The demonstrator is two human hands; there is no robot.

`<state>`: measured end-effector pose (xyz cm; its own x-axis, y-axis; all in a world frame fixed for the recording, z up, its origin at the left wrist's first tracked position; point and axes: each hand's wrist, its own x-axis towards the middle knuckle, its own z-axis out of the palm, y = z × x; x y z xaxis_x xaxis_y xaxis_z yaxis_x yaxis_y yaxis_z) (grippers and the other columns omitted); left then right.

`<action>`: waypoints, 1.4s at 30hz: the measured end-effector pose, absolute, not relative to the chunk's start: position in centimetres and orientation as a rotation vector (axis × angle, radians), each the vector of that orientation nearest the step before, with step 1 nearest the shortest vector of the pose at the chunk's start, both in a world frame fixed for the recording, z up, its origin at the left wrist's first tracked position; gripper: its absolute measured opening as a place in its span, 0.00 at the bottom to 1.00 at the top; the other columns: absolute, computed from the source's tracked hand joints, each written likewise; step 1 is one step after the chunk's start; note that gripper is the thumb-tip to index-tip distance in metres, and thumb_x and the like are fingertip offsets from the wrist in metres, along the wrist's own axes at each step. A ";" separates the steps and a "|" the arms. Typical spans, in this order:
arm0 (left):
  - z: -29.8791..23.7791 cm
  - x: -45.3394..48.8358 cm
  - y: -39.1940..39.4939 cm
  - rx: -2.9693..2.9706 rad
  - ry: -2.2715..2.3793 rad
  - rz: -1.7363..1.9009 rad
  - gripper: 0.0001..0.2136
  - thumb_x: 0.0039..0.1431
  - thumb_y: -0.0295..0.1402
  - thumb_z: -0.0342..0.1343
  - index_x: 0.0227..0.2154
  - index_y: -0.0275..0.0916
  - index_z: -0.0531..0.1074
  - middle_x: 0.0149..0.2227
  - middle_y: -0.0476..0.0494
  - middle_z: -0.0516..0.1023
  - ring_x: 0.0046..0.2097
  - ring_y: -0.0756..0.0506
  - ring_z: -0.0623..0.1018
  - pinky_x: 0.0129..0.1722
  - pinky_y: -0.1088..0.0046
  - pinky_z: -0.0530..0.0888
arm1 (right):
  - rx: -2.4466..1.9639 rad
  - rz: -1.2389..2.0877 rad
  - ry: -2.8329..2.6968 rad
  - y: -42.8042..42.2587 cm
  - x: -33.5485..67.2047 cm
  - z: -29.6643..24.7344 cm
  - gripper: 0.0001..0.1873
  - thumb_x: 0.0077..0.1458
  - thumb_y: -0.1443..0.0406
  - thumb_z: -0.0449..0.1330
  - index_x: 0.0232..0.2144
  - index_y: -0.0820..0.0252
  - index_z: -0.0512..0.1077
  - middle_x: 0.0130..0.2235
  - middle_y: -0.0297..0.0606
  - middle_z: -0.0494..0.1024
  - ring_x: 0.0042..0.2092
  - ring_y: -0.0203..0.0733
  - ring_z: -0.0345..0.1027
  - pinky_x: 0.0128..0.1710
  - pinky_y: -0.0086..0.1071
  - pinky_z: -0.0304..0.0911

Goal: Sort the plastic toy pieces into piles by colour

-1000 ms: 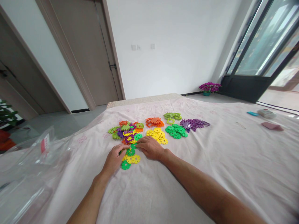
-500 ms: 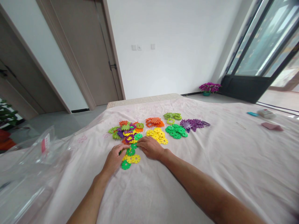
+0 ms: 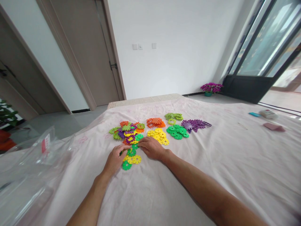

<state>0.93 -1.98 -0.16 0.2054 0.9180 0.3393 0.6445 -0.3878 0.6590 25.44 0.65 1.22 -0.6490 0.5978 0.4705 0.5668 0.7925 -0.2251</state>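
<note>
Flat plastic snowflake discs lie on a pale pink sheet. A mixed-colour heap sits in front of me. Sorted piles lie to its right: orange, yellow, light green, dark green and purple. My left hand rests palm down on a few green and yellow discs, fingers curled over them. My right hand lies flat, fingertips touching green discs at the heap's near edge.
A clear plastic bag lies crumpled at the left. At the far right are a dark red pouch, a small box and a teal object. A door and a purple potted plant stand beyond.
</note>
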 end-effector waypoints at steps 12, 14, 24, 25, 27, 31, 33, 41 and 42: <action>0.0 1.0 -2.1 2.066 1.498 0.992 0.15 0.59 0.33 0.49 0.46 0.43 0.76 0.49 0.45 0.78 0.53 0.44 0.74 0.57 0.63 0.67 | -0.870 0.107 -2.435 0.9 25.3 0.7 0.11 0.63 0.66 0.54 0.44 0.57 0.74 0.45 0.40 0.76 0.47 0.41 0.68 0.47 0.34 0.60; 0.0 1.0 -2.1 2.076 1.498 0.989 0.15 0.59 0.34 0.49 0.45 0.43 0.76 0.49 0.45 0.78 0.53 0.44 0.74 0.57 0.63 0.67 | -0.871 0.106 -2.437 0.9 25.3 0.8 0.11 0.63 0.66 0.53 0.44 0.57 0.74 0.45 0.40 0.76 0.47 0.41 0.68 0.47 0.34 0.60; 0.1 1.1 -2.1 2.326 1.421 0.873 0.18 0.58 0.31 0.50 0.51 0.43 0.74 0.53 0.44 0.76 0.56 0.42 0.71 0.60 0.59 0.65 | -0.878 0.077 -2.445 0.1 25.2 1.6 0.13 0.62 0.64 0.55 0.48 0.56 0.72 0.47 0.40 0.76 0.48 0.42 0.66 0.50 0.37 0.57; 0.1 1.1 -2.1 2.326 1.426 0.866 0.19 0.58 0.31 0.51 0.52 0.44 0.73 0.54 0.44 0.75 0.57 0.42 0.70 0.60 0.58 0.65 | -0.862 0.084 -2.450 0.0 25.1 1.7 0.14 0.62 0.64 0.55 0.49 0.56 0.72 0.47 0.40 0.76 0.48 0.42 0.66 0.50 0.37 0.57; 0.2 1.2 -2.2 2.305 1.443 0.866 0.20 0.57 0.30 0.51 0.54 0.43 0.72 0.55 0.43 0.74 0.57 0.42 0.70 0.60 0.58 0.65 | -0.826 0.102 -2.474 -0.2 24.8 1.8 0.15 0.61 0.63 0.56 0.50 0.55 0.71 0.48 0.40 0.76 0.48 0.43 0.66 0.50 0.37 0.57; 0.3 1.3 -2.3 2.247 1.470 0.888 0.20 0.57 0.30 0.50 0.53 0.44 0.72 0.54 0.43 0.75 0.57 0.42 0.71 0.60 0.59 0.65 | -0.776 0.127 -2.521 -0.5 24.5 1.9 0.15 0.61 0.62 0.56 0.50 0.55 0.71 0.47 0.40 0.76 0.48 0.42 0.67 0.50 0.36 0.57; 0.2 1.3 -2.2 2.226 1.472 0.909 0.19 0.57 0.30 0.50 0.52 0.44 0.73 0.54 0.43 0.75 0.57 0.43 0.71 0.59 0.60 0.66 | -0.759 0.139 -2.535 -0.5 24.5 1.9 0.14 0.61 0.61 0.56 0.49 0.56 0.72 0.47 0.40 0.76 0.48 0.42 0.67 0.50 0.36 0.57; 0.2 1.2 -2.2 2.171 1.472 0.994 0.16 0.61 0.32 0.47 0.48 0.43 0.75 0.49 0.45 0.78 0.52 0.45 0.75 0.55 0.65 0.69 | -0.729 0.153 -2.537 -0.8 24.3 2.2 0.21 0.60 0.57 0.58 0.53 0.57 0.69 0.52 0.43 0.74 0.51 0.45 0.65 0.51 0.38 0.58; 0.3 1.2 -2.3 2.155 1.484 1.006 0.16 0.61 0.33 0.47 0.48 0.43 0.75 0.49 0.45 0.79 0.51 0.45 0.76 0.54 0.65 0.70 | -0.730 0.147 -2.541 -0.8 24.2 2.3 0.20 0.61 0.58 0.57 0.53 0.57 0.69 0.53 0.43 0.73 0.52 0.45 0.65 0.52 0.38 0.57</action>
<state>1.22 -2.28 0.27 0.2049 0.9100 0.3605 0.6718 -0.3987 0.6243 24.17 -0.81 2.28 -0.7377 0.5236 0.4262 0.4711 0.8514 -0.2306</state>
